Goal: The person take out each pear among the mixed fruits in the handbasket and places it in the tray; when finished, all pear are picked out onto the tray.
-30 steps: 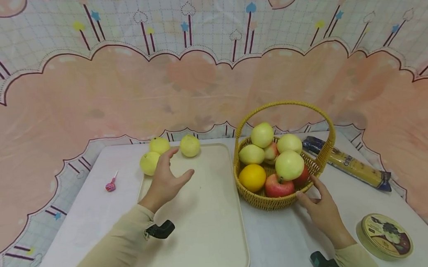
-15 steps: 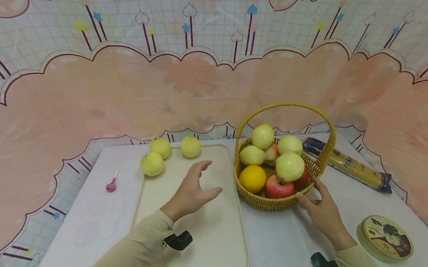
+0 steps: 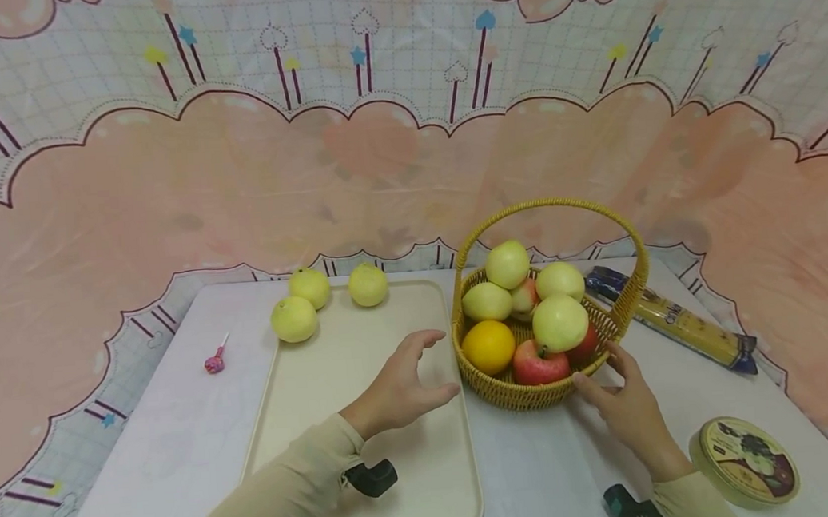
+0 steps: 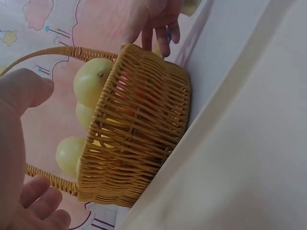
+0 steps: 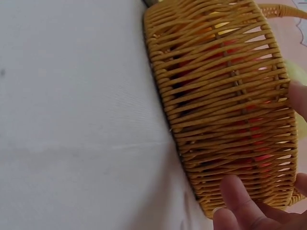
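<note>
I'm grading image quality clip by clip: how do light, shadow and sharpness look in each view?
Head: even, soft light, a faint shadow on the tray near the left hand, no strong glare. Left wrist: picture turned sideways, weave of the basket readable. Right wrist: also sideways, a soft-edged shadow on the white cloth beside the basket.

- My left hand point(image 3: 397, 388) now sits lower centre, nearer the basket point(image 3: 517, 398).
- The yellow-green fruit point(image 3: 294, 319) left of centre, partly hidden earlier, shows whole.
</note>
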The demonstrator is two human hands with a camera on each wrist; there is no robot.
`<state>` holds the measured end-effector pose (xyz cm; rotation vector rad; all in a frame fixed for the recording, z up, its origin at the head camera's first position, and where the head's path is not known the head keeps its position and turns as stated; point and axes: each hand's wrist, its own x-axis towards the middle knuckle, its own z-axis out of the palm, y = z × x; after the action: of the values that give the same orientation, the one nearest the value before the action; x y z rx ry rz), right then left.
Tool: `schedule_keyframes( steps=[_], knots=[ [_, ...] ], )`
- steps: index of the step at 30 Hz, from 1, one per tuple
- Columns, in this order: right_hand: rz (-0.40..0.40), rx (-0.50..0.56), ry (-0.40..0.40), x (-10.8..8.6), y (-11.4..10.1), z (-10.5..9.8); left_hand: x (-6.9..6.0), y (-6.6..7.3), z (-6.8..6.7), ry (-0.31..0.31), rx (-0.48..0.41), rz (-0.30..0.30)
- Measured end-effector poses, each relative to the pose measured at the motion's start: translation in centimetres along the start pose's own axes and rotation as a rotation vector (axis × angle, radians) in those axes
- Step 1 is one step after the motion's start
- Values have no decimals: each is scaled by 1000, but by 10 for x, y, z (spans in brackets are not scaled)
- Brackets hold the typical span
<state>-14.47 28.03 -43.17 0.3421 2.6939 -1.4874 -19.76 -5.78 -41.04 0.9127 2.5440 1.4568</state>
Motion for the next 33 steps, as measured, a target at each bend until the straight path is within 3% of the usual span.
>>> schedule_keyframes(
  steps=[10, 21, 33],
  knots=[
    [34, -21, -23, 2, -5, -5, 3, 5, 6, -7, -3, 48],
    [33, 30, -30, 6, -2, -7, 10, 9, 15, -16, -40, 59],
    [-7, 65, -22, 9, 2, -9, 37, 29, 31, -71, -155, -62]
  ],
)
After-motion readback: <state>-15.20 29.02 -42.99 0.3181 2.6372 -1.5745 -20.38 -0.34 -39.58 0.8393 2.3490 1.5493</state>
